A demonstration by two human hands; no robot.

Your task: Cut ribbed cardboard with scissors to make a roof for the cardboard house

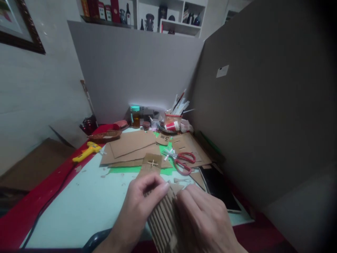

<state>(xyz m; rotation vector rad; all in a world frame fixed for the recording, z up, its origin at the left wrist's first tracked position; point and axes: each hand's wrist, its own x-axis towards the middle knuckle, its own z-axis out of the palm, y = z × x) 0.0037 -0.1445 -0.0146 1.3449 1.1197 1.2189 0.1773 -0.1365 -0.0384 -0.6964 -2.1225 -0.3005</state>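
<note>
Cardboard (160, 223), a long strip with its ridges bared, is held up between the person's two hands at the near side of the pale tabletop (100, 196). From where I stand, the work looks partway through: the strip has its narrow shape and exposed ridges, and a slotted piece (190, 149) lies flat on the far right. A small card (151, 161) with a pale cross on it shows just beyond the left fingers; whether it joins the strip, I can't tell. Less finished, I judge, are the broad sheets (133, 142), flat and largely whole, while the scissors (176, 156) and yellow glue gun (88, 152) rest unheld.

The left hand (143, 202) pinches the strip's far end, thumb and forefinger nearly together. The right hand (206, 214) curls against the strip's right side, knuckles up; its fingertips are hidden, so I can't tell whether they grip or merely press.
</note>
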